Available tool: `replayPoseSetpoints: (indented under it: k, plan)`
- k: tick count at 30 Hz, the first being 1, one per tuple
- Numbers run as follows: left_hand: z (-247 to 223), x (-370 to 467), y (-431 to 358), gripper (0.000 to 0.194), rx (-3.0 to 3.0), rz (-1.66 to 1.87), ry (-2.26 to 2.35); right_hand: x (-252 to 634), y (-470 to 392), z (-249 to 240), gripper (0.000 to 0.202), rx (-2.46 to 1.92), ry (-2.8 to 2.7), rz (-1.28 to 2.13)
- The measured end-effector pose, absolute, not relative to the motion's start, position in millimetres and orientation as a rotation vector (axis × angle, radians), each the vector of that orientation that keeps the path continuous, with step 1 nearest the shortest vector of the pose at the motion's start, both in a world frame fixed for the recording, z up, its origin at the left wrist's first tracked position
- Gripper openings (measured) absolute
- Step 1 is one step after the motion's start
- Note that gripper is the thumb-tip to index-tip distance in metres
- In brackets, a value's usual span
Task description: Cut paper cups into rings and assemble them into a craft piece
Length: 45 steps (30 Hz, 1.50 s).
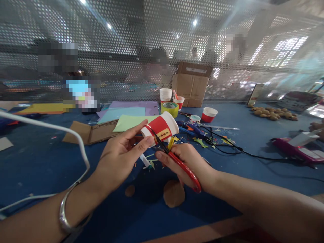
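Above the blue counter [220, 182], the left hand [121, 152] pinches a red-and-white paper cup [165, 126] lying sideways, its far fingers hidden behind the smooth wall. The right hand [187, 162] is curled through red-handled scissors [183, 167], whose dark blades cross the cup; whether they pierce it is unclear. Beyond, a perforated screen [121, 37] blurs pixelated figures.

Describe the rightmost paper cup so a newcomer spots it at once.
Find the cardboard box standing by the perforated screen. In front of it, toward its right edge, a wide red paper cup with a white rim stands on the blue table. It is unstacked and unheld, unlike the cup stack and the cup in the left hand.
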<state>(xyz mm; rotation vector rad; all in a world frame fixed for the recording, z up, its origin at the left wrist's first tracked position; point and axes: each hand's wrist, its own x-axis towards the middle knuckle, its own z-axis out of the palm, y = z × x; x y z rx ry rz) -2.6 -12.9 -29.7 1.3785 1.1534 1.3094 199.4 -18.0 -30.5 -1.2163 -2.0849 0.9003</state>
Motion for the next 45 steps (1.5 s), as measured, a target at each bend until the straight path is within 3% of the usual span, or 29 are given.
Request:
replayPoseSetpoints:
  k: [18,45]
  plan:
    - [-32.9,-3.2,-13.4,0.076,1.342,1.280,1.175,199.1,-17.8,-32.1,0.062,-1.183,-2.094,0.879]
    - [-31.2,-2.3,-5.4,0.072,1.484,1.418,1.210,200.3,-14.0,-28.7,0.053,-1.273,-1.999,0.999]
